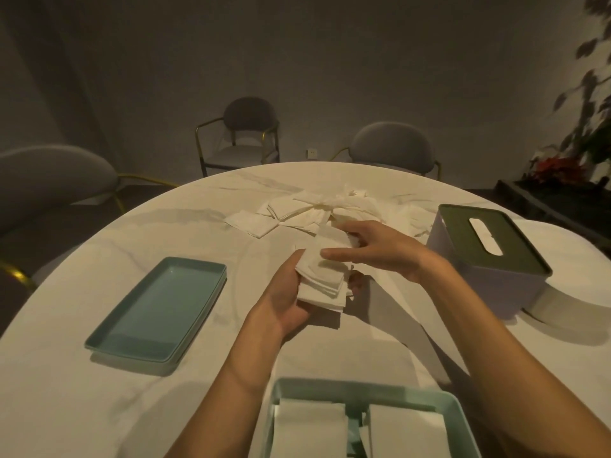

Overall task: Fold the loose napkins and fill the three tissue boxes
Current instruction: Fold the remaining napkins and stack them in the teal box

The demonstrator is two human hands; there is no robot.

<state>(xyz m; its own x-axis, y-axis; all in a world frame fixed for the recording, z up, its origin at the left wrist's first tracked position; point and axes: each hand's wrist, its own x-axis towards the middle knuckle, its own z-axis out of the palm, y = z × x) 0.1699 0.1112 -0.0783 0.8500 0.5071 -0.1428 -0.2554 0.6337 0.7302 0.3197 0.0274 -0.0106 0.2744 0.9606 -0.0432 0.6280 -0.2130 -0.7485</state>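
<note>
Head view, sole item logged. My left hand cups a small stack of folded napkins from beneath, fingers curled up round its near edge; my right hand lies across the stack's far side, fingers mostly straight and pressing the top sheet, its tips buried in paper, so I cannot tell whether they pinch anything. Loose napkins: a scattered heap just beyond the right fingertips, spread crosswise. Open tissue box: directly below both wrists, nearest me, two folded piles already inside, side by side; its long axis runs left to right. Lidded tissue box: just outside the right forearm, slot on top running away from me. Shallow teal tray: well out from the left hand, long axis slanting away; I judge it a lid or box part. All rest on the round white table. Judgement: the held stack's next destination lies toward me, equally near either hand.
</note>
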